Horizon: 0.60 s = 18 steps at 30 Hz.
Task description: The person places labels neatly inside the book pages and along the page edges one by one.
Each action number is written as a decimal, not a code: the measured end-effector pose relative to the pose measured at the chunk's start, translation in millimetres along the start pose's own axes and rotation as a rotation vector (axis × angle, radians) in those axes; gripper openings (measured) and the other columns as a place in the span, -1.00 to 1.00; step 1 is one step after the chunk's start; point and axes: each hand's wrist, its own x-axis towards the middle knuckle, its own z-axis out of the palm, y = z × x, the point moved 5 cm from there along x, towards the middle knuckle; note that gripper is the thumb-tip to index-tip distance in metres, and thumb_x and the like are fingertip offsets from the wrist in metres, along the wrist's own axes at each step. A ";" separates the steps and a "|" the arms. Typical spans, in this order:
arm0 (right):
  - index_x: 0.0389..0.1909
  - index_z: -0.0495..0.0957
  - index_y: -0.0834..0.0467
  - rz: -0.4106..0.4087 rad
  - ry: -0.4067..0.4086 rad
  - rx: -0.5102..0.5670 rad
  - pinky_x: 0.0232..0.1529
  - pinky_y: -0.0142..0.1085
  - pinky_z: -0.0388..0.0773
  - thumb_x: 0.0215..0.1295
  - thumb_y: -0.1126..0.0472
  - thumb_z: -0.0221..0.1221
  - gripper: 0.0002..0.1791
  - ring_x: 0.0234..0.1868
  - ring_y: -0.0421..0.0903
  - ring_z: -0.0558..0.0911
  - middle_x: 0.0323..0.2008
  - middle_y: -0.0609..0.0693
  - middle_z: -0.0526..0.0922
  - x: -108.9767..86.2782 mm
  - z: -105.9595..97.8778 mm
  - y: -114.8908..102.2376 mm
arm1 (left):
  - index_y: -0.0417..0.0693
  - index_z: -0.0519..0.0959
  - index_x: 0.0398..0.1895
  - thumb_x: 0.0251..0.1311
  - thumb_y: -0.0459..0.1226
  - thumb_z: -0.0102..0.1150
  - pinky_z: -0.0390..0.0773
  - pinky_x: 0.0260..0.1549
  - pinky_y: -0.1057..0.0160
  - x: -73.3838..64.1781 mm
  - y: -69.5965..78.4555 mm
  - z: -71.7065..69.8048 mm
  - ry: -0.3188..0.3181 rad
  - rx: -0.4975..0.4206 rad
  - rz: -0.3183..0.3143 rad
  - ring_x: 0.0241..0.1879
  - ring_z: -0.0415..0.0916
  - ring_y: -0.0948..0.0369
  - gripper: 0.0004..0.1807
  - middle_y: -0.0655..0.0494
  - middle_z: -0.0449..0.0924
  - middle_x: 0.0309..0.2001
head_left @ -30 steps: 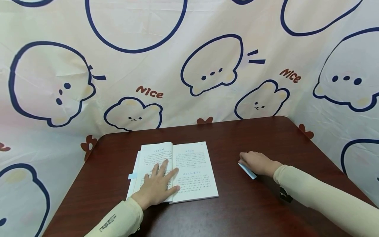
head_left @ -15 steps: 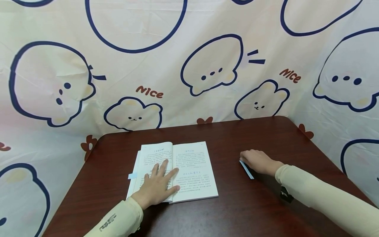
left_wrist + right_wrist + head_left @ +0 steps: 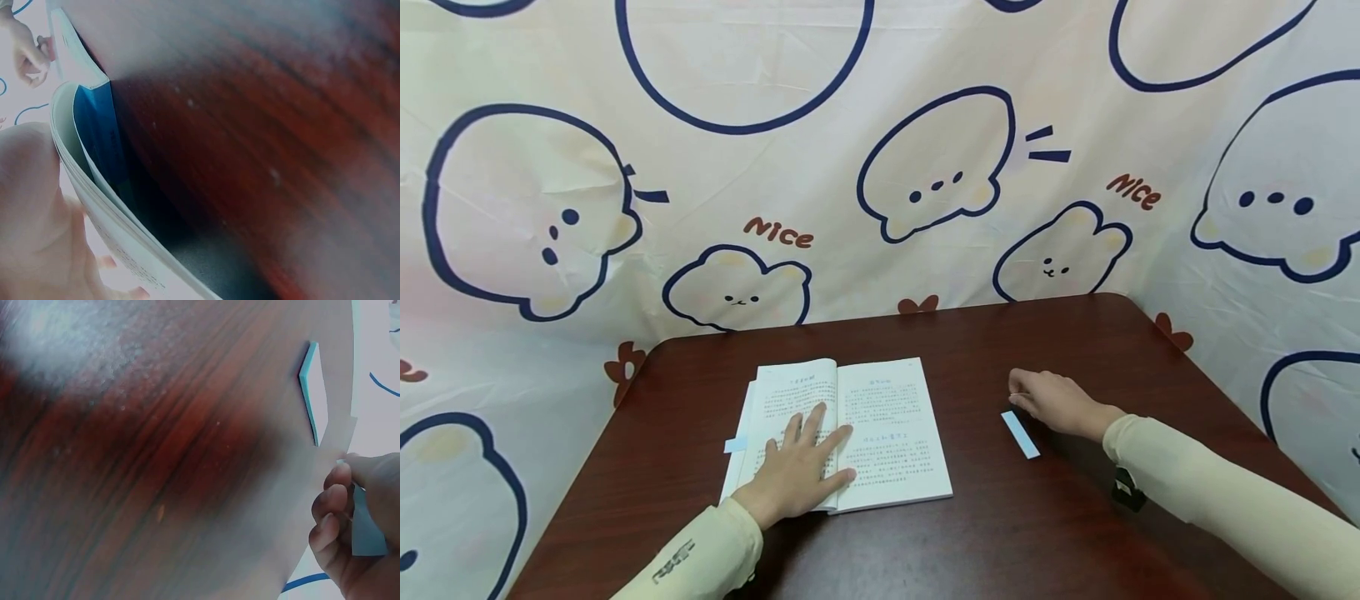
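An open book [image 3: 895, 467] lies on the dark brown table, printed pages facing up. My left hand [image 3: 793, 477] rests spread across its left page and fold, fingers apart. In the left wrist view, bent pages and a blue cover [image 3: 100, 131] show beside that hand. A light-blue sticky note tab [image 3: 736, 446] sticks out from the book's left edge. Right of the book lies a narrow light-blue sticky note pad [image 3: 1020, 435]. Just beyond it is my right hand [image 3: 1056, 402], fingers curled; in the right wrist view they pinch a thin pale sticky note [image 3: 369, 531].
The table [image 3: 925, 558] has a glossy wood-grain top. A pale cloth [image 3: 835, 183] with cartoon outlines hangs behind it and at both sides. A small black object [image 3: 1127, 490] sits under the right sleeve.
The light-blue pad, tilted up under the right fingers before, now lies flat on the table. My right hand has lifted slightly off it, away from me. The left hand stays on the book.
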 end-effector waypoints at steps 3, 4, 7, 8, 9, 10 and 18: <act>-0.33 0.37 0.01 0.017 0.010 0.037 -0.62 -0.38 0.26 0.49 0.14 0.15 -0.81 -0.66 -0.26 0.35 -0.66 -0.18 0.40 -1.3 -1.4 1.2 | 0.22 0.32 0.51 0.34 0.22 0.08 0.21 0.16 -0.62 -0.4 0.2 0.2 -0.004 -0.002 -0.003 0.54 -0.03 -0.36 -0.28 -0.19 -0.06 0.62; -0.35 0.35 0.01 0.020 0.013 0.046 -0.62 -0.38 0.25 0.48 0.13 0.16 -0.78 -0.67 -0.25 0.33 -0.66 -0.17 0.37 -1.6 -1.7 1.6 | 0.22 0.32 0.51 0.34 0.22 0.09 0.20 0.16 -0.62 -0.5 0.4 0.2 -0.005 -0.004 -0.003 0.54 -0.03 -0.36 -0.28 -0.19 -0.07 0.62; -0.41 0.31 0.01 0.037 0.017 0.069 -0.61 -0.39 0.21 0.46 0.09 0.19 -0.71 -0.66 -0.25 0.29 -0.66 -0.16 0.29 -2.3 -2.6 1.9 | 0.22 0.32 0.51 0.34 0.22 0.08 0.20 0.16 -0.62 -1.0 1.1 0.4 -0.008 -0.009 -0.002 0.54 -0.03 -0.36 -0.28 -0.19 -0.07 0.62; -0.42 0.30 0.01 0.040 0.016 0.075 -0.61 -0.39 0.20 0.46 0.09 0.20 -0.70 -0.66 -0.25 0.28 -0.65 -0.16 0.27 -2.3 -2.7 1.9 | 0.22 0.32 0.51 0.34 0.22 0.08 0.20 0.16 -0.62 -1.1 1.4 0.4 -0.008 -0.011 -0.001 0.54 -0.03 -0.36 -0.28 -0.19 -0.07 0.62; -0.43 0.30 0.01 0.041 0.015 0.084 -0.60 -0.40 0.20 0.45 0.09 0.21 -0.69 -0.65 -0.25 0.28 -0.65 -0.16 0.26 -2.3 -3.0 1.5 | 0.22 0.32 0.51 0.34 0.22 0.09 0.20 0.16 -0.62 -1.3 1.7 0.4 -0.009 -0.013 -0.001 0.54 -0.03 -0.36 -0.28 -0.19 -0.07 0.62; -0.43 0.30 0.01 0.042 0.015 0.093 -0.60 -0.40 0.20 0.45 0.09 0.21 -0.69 -0.65 -0.25 0.28 -0.64 -0.16 0.25 -2.3 -3.3 0.9 | 0.22 0.32 0.50 0.34 0.22 0.09 0.20 0.16 -0.62 -1.4 1.9 0.5 -0.009 -0.014 -0.001 0.54 -0.03 -0.36 -0.28 -0.19 -0.06 0.62; -0.43 0.43 0.03 0.030 0.027 0.154 -0.49 -0.38 0.30 0.29 0.13 0.36 -0.73 -0.52 -0.23 0.37 -0.52 -0.15 0.43 -3.0 -10.7 -7.3 | 0.22 0.33 0.50 0.33 0.22 0.09 0.20 0.16 -0.62 -2.0 2.2 -0.2 -0.007 -0.013 -0.002 0.53 -0.02 -0.36 -0.28 -0.19 -0.05 0.62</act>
